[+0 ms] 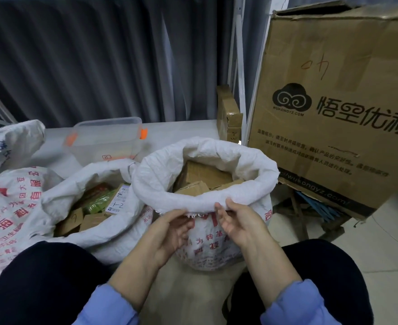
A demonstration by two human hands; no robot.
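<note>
A white woven sack [252, 165] with red print stands between my knees, its top rolled down into a thick rim. Brown cardboard boxes [200, 177] fill it. My left hand [172, 227] is at the near edge of the rolled rim, fingers curled at the frayed hem. My right hand [236, 218] grips the rim just to the right, fingertips over the fold and thumb below.
A second open sack [59, 198] at left holds small boxes and a green packet [99, 200]. Behind it stand a clear plastic tub [104, 141] with orange clips and another sack [8, 141]. A large printed carton [334, 118] leans at right; a small box [228, 113] stands against the dark curtain.
</note>
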